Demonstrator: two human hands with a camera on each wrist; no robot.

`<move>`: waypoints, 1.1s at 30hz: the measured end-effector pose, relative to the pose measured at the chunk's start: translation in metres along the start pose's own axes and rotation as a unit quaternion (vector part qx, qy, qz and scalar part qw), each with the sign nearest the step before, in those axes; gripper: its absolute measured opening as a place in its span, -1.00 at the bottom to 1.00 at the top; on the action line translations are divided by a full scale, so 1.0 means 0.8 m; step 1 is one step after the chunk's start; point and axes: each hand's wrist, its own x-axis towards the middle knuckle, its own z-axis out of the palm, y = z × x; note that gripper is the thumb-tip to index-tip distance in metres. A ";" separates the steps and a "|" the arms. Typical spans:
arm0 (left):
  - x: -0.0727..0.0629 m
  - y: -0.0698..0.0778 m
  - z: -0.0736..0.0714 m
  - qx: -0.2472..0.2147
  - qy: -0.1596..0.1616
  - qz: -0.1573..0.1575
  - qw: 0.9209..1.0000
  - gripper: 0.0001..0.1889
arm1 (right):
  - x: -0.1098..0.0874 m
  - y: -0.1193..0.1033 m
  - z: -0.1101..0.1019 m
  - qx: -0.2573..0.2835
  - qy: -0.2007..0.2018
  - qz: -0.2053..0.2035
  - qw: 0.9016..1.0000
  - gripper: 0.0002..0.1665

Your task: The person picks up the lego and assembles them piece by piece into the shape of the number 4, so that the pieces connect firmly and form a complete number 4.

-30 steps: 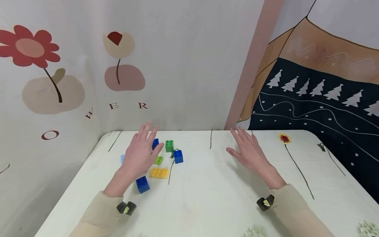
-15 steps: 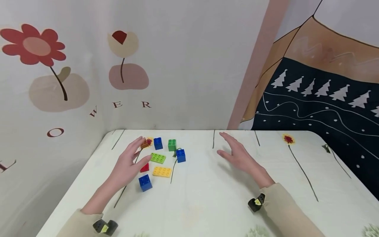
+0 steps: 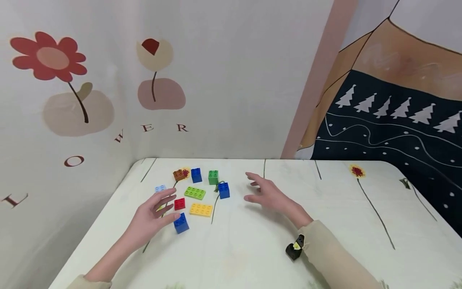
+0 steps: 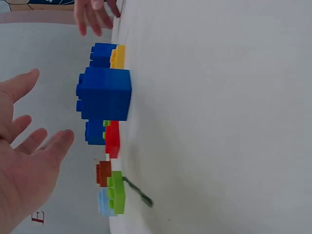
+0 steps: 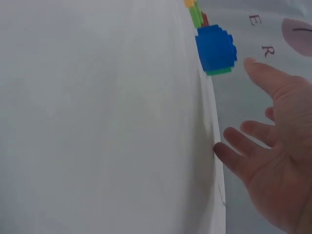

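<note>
reader: what does the left hand hold?

author: nothing; the left hand (image 3: 146, 222) is loosely open, its fingers spread and slightly bent, the thumb held apart; the near blue brick (image 3: 181, 225) stands just beyond the thumb, and the left wrist view shows a gap between them.

reader: and the right hand?

author: the right hand (image 3: 268, 195) is likewise relaxed and part open, with hold of nothing; its fingers point toward the bricks, the outer blue brick (image 3: 224, 191) being nearest, though not touched; a black device (image 3: 294, 249) sits at the cuff of the beige sleeve (image 3: 330, 251).

reader: what lies about them?

author: behind the near blue brick, a red brick (image 3: 179, 204) and a yellow brick (image 3: 202, 210); beyond these, a long lime brick (image 3: 195, 193); farther back, in a row from the left, a brown brick (image 3: 178, 175), a far blue brick (image 3: 196, 175) and a green brick (image 3: 213, 177); a pale blue brick (image 4: 104, 202) and a short lime brick (image 4: 117, 192) appear close together in the left wrist view.

reader: and the surroundings?

author: a white flower-printed cover (image 3: 249, 245) bears all the bricks; behind rises a pale backdrop (image 3: 231, 100) with a large red flower (image 3: 53, 58); to the right, a dark panel (image 3: 379, 126) with white trees (image 3: 401, 108).
</note>
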 end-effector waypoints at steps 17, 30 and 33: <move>-0.016 -0.015 0.010 -0.041 -0.044 -0.089 0.994 -0.32 | 0.049 -0.025 0.046 0.047 -0.017 0.010 0.999 -0.03; -0.014 -0.019 0.016 -0.018 -0.049 -0.105 0.993 -0.35 | 0.064 -0.023 0.060 0.021 -0.004 0.016 1.000 -0.46; -0.013 -0.019 0.016 -0.012 -0.048 -0.106 0.993 -0.37 | 0.064 -0.024 0.060 0.024 0.001 0.018 1.000 -0.51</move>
